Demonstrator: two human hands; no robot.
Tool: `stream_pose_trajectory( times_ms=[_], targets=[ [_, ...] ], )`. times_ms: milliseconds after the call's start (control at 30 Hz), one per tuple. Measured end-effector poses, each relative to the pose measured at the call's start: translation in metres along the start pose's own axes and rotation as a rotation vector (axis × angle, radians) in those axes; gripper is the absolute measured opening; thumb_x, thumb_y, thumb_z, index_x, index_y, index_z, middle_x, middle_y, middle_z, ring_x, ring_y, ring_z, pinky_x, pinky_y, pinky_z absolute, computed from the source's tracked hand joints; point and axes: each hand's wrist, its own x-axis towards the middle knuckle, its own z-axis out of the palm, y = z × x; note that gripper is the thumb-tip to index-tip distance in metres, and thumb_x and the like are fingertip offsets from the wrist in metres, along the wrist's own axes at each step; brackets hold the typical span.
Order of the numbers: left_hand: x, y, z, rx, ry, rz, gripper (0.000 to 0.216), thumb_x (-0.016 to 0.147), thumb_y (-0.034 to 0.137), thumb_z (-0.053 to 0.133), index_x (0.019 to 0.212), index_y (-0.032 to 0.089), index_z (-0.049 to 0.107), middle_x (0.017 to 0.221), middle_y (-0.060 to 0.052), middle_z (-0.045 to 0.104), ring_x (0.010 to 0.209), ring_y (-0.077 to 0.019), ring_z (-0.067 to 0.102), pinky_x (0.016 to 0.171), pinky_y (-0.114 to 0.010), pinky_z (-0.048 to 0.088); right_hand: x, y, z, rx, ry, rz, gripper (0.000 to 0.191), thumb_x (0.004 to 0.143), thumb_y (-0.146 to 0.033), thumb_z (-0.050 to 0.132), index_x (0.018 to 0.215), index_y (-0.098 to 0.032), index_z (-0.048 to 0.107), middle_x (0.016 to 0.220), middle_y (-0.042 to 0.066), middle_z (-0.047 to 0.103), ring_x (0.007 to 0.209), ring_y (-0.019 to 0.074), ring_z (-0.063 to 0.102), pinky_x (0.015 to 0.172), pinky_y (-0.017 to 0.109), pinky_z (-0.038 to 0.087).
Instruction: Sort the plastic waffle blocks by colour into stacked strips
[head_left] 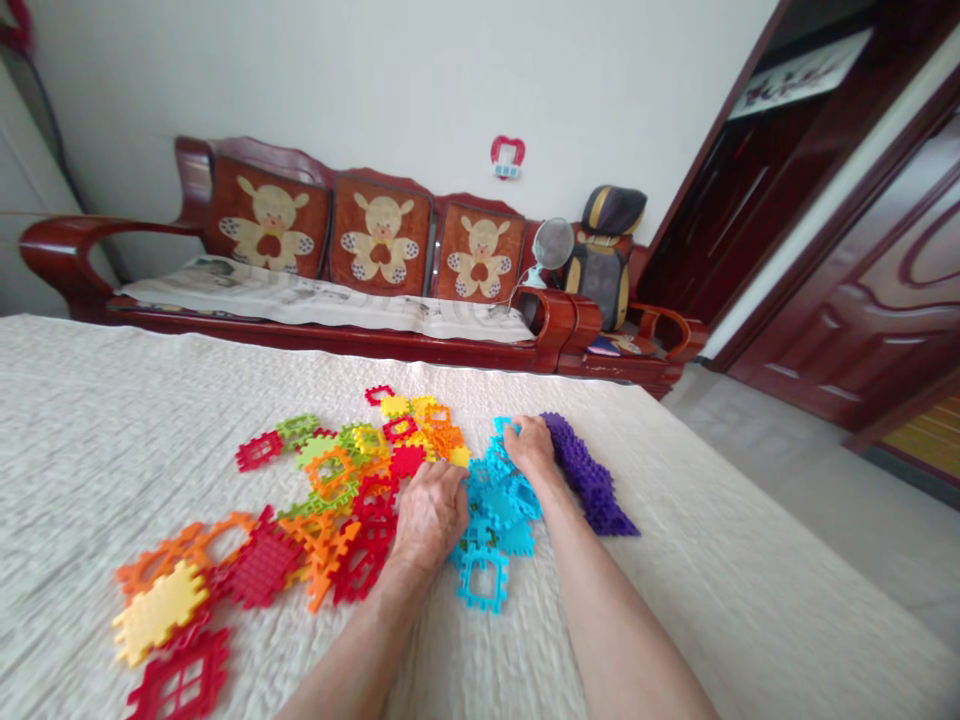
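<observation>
Bed (112, 400) strewn with plastic tiles (330, 470).
Right hand (531, 447) grip pinches cyan tiles (495, 510); left hand (431, 510) grip unclear, may scatter red tiles (360, 565).

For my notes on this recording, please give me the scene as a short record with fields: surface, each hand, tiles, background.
surface: white cloth, textured
left hand: palm down, where red tiles meet blue ones
right hand: fingers curled over the blue tiles; grip unclear
blue tiles: pile under and between the hands
purple tiles: row just right of the right hand
mixed tiles: red, orange, yellow, green, spread to the left
background: wooden bench with three cushions; small fan
</observation>
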Motion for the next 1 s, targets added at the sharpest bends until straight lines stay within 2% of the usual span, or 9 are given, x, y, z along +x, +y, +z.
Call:
stream_pose_trajectory(
  times_ms=[100,233,300,400,500,600,733,833,1000],
  targets=[
    [0.000,0.001,-0.001,-0.002,-0.008,-0.010,0.024,0.087,0.015,0.046,0.093,0.022,0.069,0.083,-0.001,0.067,0.083,-0.0187,0.056,0.072,-0.028,0.042,0.001,-0.003,-0.014,0.017,-0.002,-0.009,0.037,0.088,-0.024,0.040,0.115,-0.013,0.064,0.115,0.013,0.066,0.111,0.0198,0.057,0.096,0.026,0.039],
    [0.001,0.002,-0.002,0.006,-0.010,-0.019,0.024,0.087,0.016,0.046,0.091,0.023,0.070,0.083,-0.002,0.067,0.083,-0.0186,0.056,0.072,-0.028,0.042,-0.005,-0.004,-0.031,0.046,-0.145,-0.039,0.031,0.084,-0.034,0.049,0.101,-0.020,0.071,0.098,0.006,0.072,0.093,0.0191,0.065,0.081,0.025,0.046],
    [0.001,0.002,-0.001,0.009,-0.004,-0.012,0.025,0.087,0.016,0.046,0.091,0.023,0.070,0.084,-0.002,0.067,0.083,-0.0185,0.056,0.072,-0.028,0.042,-0.011,-0.003,-0.036,0.037,-0.230,-0.040,0.039,0.081,-0.046,0.054,0.101,-0.018,0.071,0.096,0.008,0.073,0.090,0.0215,0.066,0.078,0.027,0.047],
    [0.001,0.001,0.000,0.012,-0.001,-0.001,0.025,0.087,0.016,0.046,0.092,0.023,0.069,0.084,-0.002,0.067,0.083,-0.0187,0.056,0.073,-0.028,0.042,-0.018,0.000,-0.037,0.001,-0.332,-0.055,0.057,0.077,-0.055,0.057,0.113,-0.013,0.066,0.109,0.013,0.070,0.098,0.0244,0.065,0.084,0.030,0.047],
    [0.001,0.000,0.001,0.016,-0.001,0.001,0.025,0.087,0.016,0.046,0.092,0.023,0.069,0.084,-0.002,0.067,0.083,-0.0189,0.056,0.073,-0.028,0.042,-0.020,0.002,-0.036,-0.012,-0.389,-0.106,0.056,0.074,-0.051,0.062,0.116,-0.014,0.065,0.116,0.013,0.067,0.104,0.0242,0.063,0.088,0.029,0.046],
    [0.001,0.000,0.001,0.016,0.007,0.000,0.026,0.087,0.016,0.045,0.091,0.023,0.069,0.083,-0.002,0.067,0.083,-0.0186,0.056,0.072,-0.028,0.042,-0.019,0.002,-0.038,-0.024,-0.428,-0.172,0.046,0.076,-0.043,0.062,0.114,-0.016,0.067,0.114,0.011,0.068,0.104,0.0238,0.063,0.086,0.028,0.046],
    [0.001,0.001,0.001,0.016,0.008,-0.001,0.025,0.087,0.016,0.046,0.090,0.023,0.070,0.083,-0.002,0.067,0.082,-0.0185,0.057,0.072,-0.028,0.042,-0.019,0.001,-0.045,-0.039,-0.447,-0.237,0.029,0.084,-0.034,0.054,0.102,-0.019,0.071,0.105,0.008,0.072,0.097,0.0213,0.064,0.082,0.026,0.044],
    [0.001,0.001,0.000,0.014,0.006,-0.003,0.025,0.086,0.015,0.046,0.091,0.023,0.070,0.083,-0.002,0.067,0.083,-0.0185,0.057,0.073,-0.028,0.043,-0.019,0.000,-0.051,-0.045,-0.425,-0.249,0.028,0.089,-0.030,0.046,0.093,-0.018,0.072,0.095,0.007,0.073,0.089,0.0188,0.065,0.078,0.024,0.043],
    [0.001,0.002,-0.002,0.018,-0.013,-0.011,0.025,0.086,0.016,0.046,0.092,0.023,0.070,0.085,-0.003,0.067,0.083,-0.0183,0.056,0.073,-0.028,0.043,-0.016,-0.004,-0.060,-0.019,-0.286,-0.188,0.038,0.091,-0.019,0.035,0.115,-0.014,0.064,0.103,0.009,0.072,0.097,0.0180,0.063,0.083,0.024,0.042]
  ],
)
